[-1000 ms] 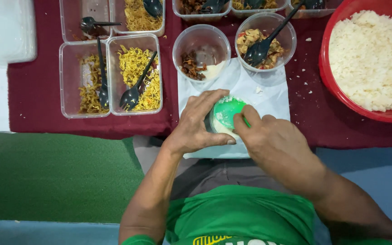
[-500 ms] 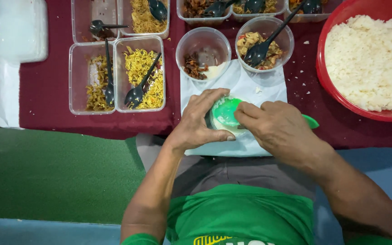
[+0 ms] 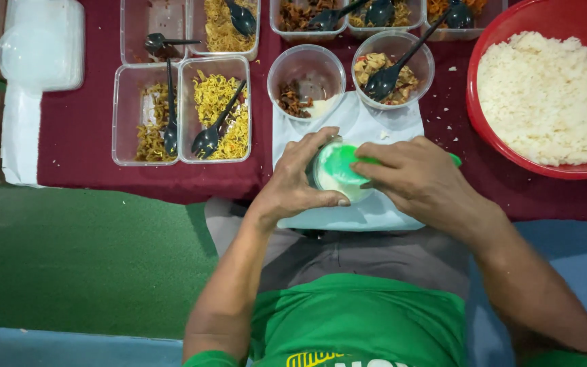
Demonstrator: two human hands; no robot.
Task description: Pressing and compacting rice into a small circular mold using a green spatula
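My left hand (image 3: 295, 187) cups a small round clear bowl (image 3: 336, 175) from the left side. Inside or over the bowl lies a green rice scoop (image 3: 345, 163), whose green handle tip (image 3: 454, 160) sticks out to the right. My right hand (image 3: 421, 182) lies over the scoop and presses down on it. The bowl rests on a white sheet (image 3: 375, 212) at the table's near edge, above my lap. What the bowl holds is hidden under the scoop and my fingers.
A big red basin of white rice (image 3: 553, 95) stands at the right. Round tubs (image 3: 306, 80) (image 3: 392, 68) and rectangular trays of noodles (image 3: 216, 112) and other food, with black spoons, fill the maroon cloth (image 3: 83, 166). Stacked clear lids (image 3: 39, 44) sit at the far left.
My hands and the bowl have stayed in place. The green handle tip came into sight at the right as my right hand shifted a little over the scoop.
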